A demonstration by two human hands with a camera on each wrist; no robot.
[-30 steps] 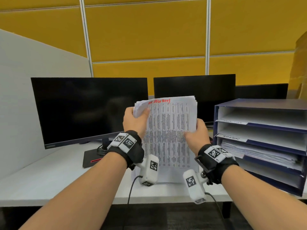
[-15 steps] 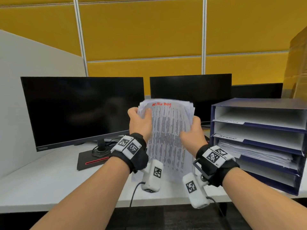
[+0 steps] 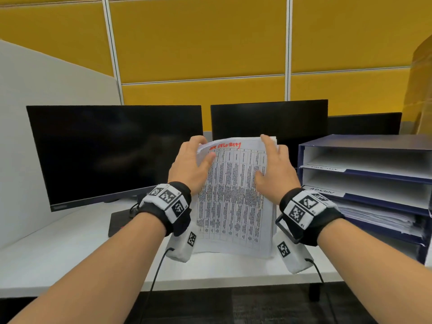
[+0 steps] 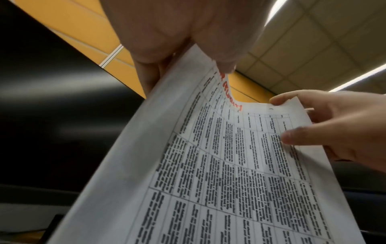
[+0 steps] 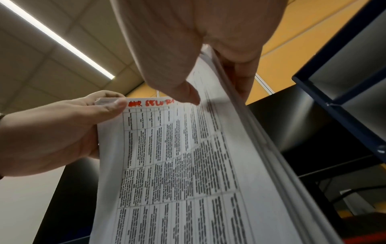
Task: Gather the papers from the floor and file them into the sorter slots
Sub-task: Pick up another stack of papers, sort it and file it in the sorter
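Note:
A thick stack of printed papers (image 3: 233, 197) with red handwriting along the top stands nearly upright, its lower edge at the white desk (image 3: 58, 249). My left hand (image 3: 201, 150) pinches the top left corner, thumb on the front sheet and fingers behind. My right hand (image 3: 268, 157) holds the upper right edge, thumb on the front and forefinger over the top corner. The left wrist view shows the papers (image 4: 229, 165) bowing between the left hand (image 4: 177, 41) and right hand (image 4: 334, 125). The navy sorter (image 3: 364, 141) stands just to the right, with one slot labelled ADMIN (image 3: 321, 191).
Two dark monitors (image 3: 112, 150) (image 3: 268, 120) stand behind the stack, and a third lies further right. A pile of sheets (image 3: 374, 218) fills a lower sorter slot. A white partition (image 3: 46, 90) closes the left side. Dark floor (image 3: 233, 307) shows under the desk edge.
Both hands have slid up from the stack's sides to its top corners and their fingers have loosened. The stack stays standing on the desk.

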